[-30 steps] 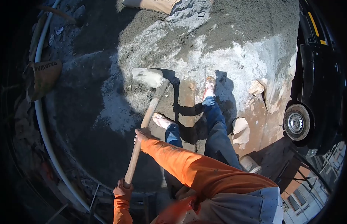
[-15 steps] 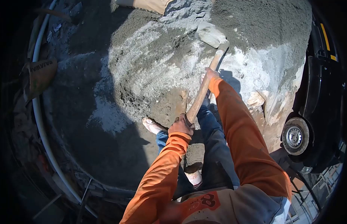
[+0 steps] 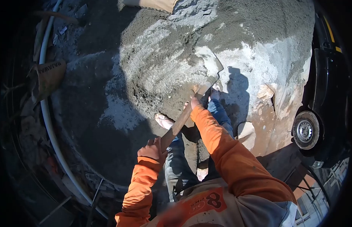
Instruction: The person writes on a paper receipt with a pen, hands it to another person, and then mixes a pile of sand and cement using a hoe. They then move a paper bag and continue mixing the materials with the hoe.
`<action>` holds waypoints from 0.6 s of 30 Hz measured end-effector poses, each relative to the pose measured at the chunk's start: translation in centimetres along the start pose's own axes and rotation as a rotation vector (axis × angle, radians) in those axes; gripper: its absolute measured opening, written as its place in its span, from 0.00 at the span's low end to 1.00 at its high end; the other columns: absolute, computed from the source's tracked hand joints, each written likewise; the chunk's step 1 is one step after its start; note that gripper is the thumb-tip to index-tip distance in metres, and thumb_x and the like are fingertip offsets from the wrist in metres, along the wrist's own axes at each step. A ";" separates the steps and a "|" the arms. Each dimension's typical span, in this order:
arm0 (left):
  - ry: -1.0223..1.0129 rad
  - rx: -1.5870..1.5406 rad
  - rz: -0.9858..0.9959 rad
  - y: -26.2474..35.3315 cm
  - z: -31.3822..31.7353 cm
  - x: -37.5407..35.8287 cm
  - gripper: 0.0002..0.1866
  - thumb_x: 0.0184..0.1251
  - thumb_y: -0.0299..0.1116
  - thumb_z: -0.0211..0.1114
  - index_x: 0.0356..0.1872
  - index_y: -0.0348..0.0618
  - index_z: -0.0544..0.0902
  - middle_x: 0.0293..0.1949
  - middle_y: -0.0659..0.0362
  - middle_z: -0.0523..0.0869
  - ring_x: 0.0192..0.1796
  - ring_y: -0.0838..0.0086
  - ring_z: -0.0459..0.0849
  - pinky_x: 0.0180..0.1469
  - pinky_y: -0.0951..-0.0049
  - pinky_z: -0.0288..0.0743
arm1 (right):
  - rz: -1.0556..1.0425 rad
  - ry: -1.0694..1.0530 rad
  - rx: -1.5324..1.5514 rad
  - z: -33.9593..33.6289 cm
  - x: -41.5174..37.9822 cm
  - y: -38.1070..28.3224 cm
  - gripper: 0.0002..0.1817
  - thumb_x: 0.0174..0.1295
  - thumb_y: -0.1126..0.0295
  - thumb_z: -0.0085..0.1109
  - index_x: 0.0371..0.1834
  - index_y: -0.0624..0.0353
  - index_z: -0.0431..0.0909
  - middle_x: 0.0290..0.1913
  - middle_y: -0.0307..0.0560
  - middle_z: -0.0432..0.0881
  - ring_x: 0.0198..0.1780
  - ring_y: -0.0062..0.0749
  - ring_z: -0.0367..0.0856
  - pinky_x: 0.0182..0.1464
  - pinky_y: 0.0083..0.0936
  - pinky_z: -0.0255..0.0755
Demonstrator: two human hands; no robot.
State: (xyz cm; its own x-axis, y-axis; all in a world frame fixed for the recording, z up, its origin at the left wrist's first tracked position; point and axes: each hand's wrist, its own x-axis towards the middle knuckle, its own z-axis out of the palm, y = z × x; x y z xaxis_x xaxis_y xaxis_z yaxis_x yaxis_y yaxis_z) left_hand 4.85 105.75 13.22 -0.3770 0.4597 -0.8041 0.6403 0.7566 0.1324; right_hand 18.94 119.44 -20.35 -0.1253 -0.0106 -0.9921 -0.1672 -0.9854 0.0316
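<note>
A long wooden-handled hoe [image 3: 180, 124] slants from the lower left up to its broad blade, which rests in pale cement powder. My left hand [image 3: 150, 150] is closed round the rear end of the handle. Farther up, my right hand [image 3: 195, 101] also grips the handle, nearer the blade. Powder coats much of the blade's face. Around it lies a spread heap of grey sand and whitish cement [image 3: 157, 60]. My feet in sandals stand at the near side of the heap, with the handle crossing above one leg.
A black vehicle with a wheel [image 3: 305, 130] stands at the right. A pale pipe [image 3: 51, 130] curves down the left side, beside a torn brown paper sack [image 3: 51, 77]. Another paper sack [image 3: 157, 4] lies at the top, and torn paper [image 3: 247, 134] sits near my right leg.
The hoe has come back toward my body, its blade lower in view. Both hands have moved left and down with the handle, which slants more now.
</note>
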 end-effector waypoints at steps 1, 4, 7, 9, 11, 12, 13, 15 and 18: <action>0.015 -0.016 0.002 -2.1 0.5 -0.5 0.29 0.42 0.46 0.68 0.48 0.47 0.74 0.38 0.53 0.81 0.39 0.58 0.82 0.40 0.62 0.76 | -0.146 0.226 -0.131 2.2 -2.0 1.7 0.18 0.60 0.58 0.49 0.47 0.56 0.61 0.25 0.46 0.72 0.23 0.41 0.76 0.26 0.42 0.75; 0.052 -0.078 0.017 -8.9 2.7 -3.1 0.29 0.42 0.46 0.68 0.49 0.48 0.74 0.40 0.54 0.81 0.40 0.58 0.82 0.42 0.63 0.76 | -0.200 0.287 -0.226 5.2 -6.2 7.1 0.18 0.60 0.58 0.47 0.46 0.60 0.62 0.27 0.49 0.74 0.24 0.43 0.76 0.25 0.40 0.75; 0.120 -0.213 -0.100 -14.5 5.0 -6.0 0.28 0.42 0.46 0.68 0.47 0.49 0.76 0.39 0.55 0.82 0.40 0.59 0.82 0.43 0.64 0.75 | -0.168 0.318 -0.525 5.2 -1.4 14.4 0.16 0.57 0.54 0.53 0.24 0.55 0.66 0.22 0.43 0.71 0.19 0.37 0.72 0.23 0.38 0.69; 0.124 -0.259 -0.152 -17.5 7.2 -7.4 0.28 0.42 0.47 0.68 0.47 0.49 0.76 0.39 0.54 0.82 0.40 0.59 0.82 0.44 0.64 0.76 | -0.153 0.238 -0.550 6.4 -0.5 19.5 0.16 0.57 0.54 0.53 0.23 0.54 0.68 0.21 0.42 0.72 0.19 0.34 0.71 0.22 0.34 0.68; 0.156 -0.260 -0.189 -21.1 11.1 -8.1 0.28 0.40 0.48 0.69 0.46 0.51 0.76 0.38 0.57 0.83 0.37 0.60 0.83 0.41 0.64 0.77 | -0.066 -0.113 -0.334 5.6 2.2 23.3 0.15 0.56 0.54 0.53 0.23 0.53 0.70 0.21 0.40 0.73 0.19 0.30 0.71 0.21 0.31 0.66; 0.145 -0.265 -0.187 -22.3 12.8 -8.1 0.28 0.40 0.48 0.69 0.46 0.51 0.76 0.38 0.57 0.83 0.37 0.60 0.83 0.41 0.64 0.77 | -0.047 -0.221 -0.298 4.8 3.2 24.2 0.15 0.56 0.54 0.53 0.22 0.53 0.70 0.21 0.40 0.73 0.18 0.29 0.71 0.21 0.30 0.66; 0.175 -0.284 -0.172 -23.3 14.3 -8.2 0.28 0.40 0.48 0.69 0.46 0.51 0.77 0.37 0.57 0.83 0.37 0.60 0.83 0.41 0.64 0.77 | -0.213 -0.050 -0.473 5.0 3.1 25.0 0.15 0.56 0.57 0.53 0.25 0.57 0.70 0.18 0.41 0.72 0.18 0.31 0.72 0.20 0.30 0.68; 0.225 -0.272 -0.109 -24.4 16.9 -7.0 0.28 0.39 0.47 0.68 0.47 0.53 0.76 0.37 0.57 0.82 0.36 0.59 0.83 0.40 0.63 0.78 | -0.404 0.173 -0.742 10.0 -8.1 21.7 0.17 0.55 0.59 0.53 0.37 0.62 0.67 0.19 0.46 0.73 0.18 0.33 0.75 0.20 0.32 0.72; 0.232 -0.276 0.075 -23.3 16.0 -2.3 0.29 0.38 0.46 0.68 0.48 0.55 0.74 0.38 0.57 0.81 0.36 0.59 0.83 0.39 0.63 0.78 | -0.392 0.305 -0.422 7.6 -3.5 16.4 0.22 0.55 0.55 0.52 0.41 0.63 0.65 0.29 0.49 0.75 0.22 0.39 0.77 0.21 0.36 0.74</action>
State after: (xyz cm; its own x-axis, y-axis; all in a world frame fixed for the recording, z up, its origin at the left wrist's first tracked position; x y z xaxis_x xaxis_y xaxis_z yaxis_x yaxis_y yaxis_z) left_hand 1.50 79.62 2.65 -0.4979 0.5880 -0.6374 0.4794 0.7992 0.3627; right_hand 9.21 104.62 -15.42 0.1607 0.3763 -0.9124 0.2621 -0.9075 -0.3282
